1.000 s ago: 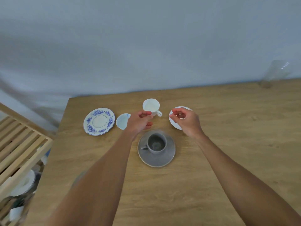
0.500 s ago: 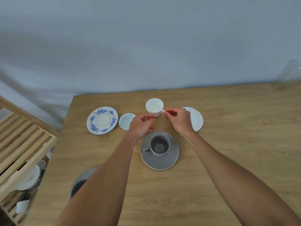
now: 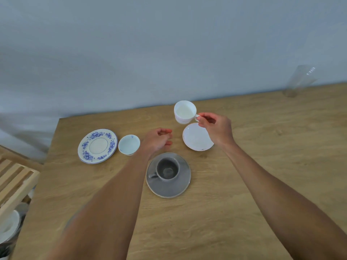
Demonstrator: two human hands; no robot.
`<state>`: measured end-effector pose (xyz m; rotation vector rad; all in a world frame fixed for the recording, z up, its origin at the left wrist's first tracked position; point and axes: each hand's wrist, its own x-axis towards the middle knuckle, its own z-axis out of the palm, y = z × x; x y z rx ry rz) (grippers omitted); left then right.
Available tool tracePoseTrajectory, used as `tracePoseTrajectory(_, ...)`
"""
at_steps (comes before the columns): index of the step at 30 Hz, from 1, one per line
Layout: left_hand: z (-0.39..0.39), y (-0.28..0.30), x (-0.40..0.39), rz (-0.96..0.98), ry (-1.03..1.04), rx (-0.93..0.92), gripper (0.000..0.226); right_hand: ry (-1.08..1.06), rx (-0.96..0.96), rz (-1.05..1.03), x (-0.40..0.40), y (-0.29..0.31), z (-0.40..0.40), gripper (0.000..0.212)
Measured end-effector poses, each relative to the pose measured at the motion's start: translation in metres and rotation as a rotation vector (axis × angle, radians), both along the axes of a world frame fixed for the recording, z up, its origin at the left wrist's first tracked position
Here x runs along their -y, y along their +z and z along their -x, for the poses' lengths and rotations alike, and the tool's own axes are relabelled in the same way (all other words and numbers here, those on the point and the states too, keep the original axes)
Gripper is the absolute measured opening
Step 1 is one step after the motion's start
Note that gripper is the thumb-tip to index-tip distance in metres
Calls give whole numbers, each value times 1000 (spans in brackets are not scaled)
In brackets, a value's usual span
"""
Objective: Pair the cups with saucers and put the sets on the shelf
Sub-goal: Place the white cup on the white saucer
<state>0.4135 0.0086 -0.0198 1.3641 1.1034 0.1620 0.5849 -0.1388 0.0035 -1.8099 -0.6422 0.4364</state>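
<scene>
My right hand (image 3: 216, 128) pinches the handle of a white cup (image 3: 185, 112) and holds it in the air, just beyond the far edge of a white saucer (image 3: 195, 139). My left hand (image 3: 156, 141) hovers over the table with curled fingers and nothing in it. A grey cup (image 3: 167, 168) stands on a grey saucer (image 3: 168, 188) in front of my hands. To the left lie a blue-flowered saucer (image 3: 97, 145) and a small pale cup without a handle (image 3: 129, 144) beside it.
A wooden slatted shelf (image 3: 15, 181) stands at the table's left edge, with white dishes on a lower level. A clear glass (image 3: 300, 81) stands at the far right by the wall. The wooden table (image 3: 262, 166) ends at the wall.
My right hand took the white cup by its handle and lifted it off the table toward the white saucer. My left hand let go of the cup and drew back a little.
</scene>
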Motion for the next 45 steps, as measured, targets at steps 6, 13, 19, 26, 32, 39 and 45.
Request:
tracePoseTrajectory(6,-37,-6,3,77,-79,8,34,51,-13,20,44,-5,-34,13)
tracePoseTrajectory(13,-56,-15,6,114,-131,-21,39,109,-64,42,64,-20,-48,16)
tracePoseTrajectory(19,-57,-18,6,132,-108,4,40,136,-104,35,66,-31,-50,17)
tracePoseTrajectory(26,-45,-21,-4,142,-75,-6,41,153,-108,33,54,-37,-43,18)
tracePoseTrajectory(32,-42,-20,-3,147,-66,6,41,141,-114,44,47,-38,-39,18)
tracePoseTrajectory(39,-41,-19,-2,107,-59,-18,38,99,-83,104,50,-35,-37,30)
tracePoseTrajectory(45,-26,5,-2,16,-72,-45,35,-64,94,106,54,-12,-17,24)
